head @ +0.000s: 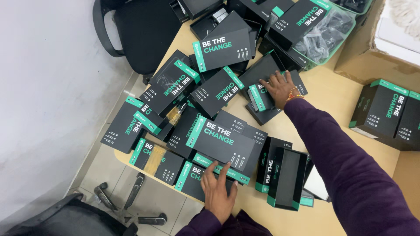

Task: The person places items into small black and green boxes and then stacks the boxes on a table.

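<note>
Several flat black boxes with green stripes lie scattered and overlapping across a tan table [332, 94]. My left hand [218, 190] rests palm down with fingers spread on a black box [199, 177] at the table's near edge, beside a larger black box [223, 142]. My right hand [278, 87], in a dark purple sleeve with a thread band at the wrist, reaches far out and presses flat on a small black and green box [261, 97] atop a darker lid. An open empty black box [286, 177] stands just right of my left hand.
A green plastic basket [345, 30] with bagged black items and boxes sits at the back. A cardboard carton [376, 52] stands at the back right; two upright black boxes [387, 111] are at the right. A black office chair [140, 30] is at the left, another chair base [131, 205] below.
</note>
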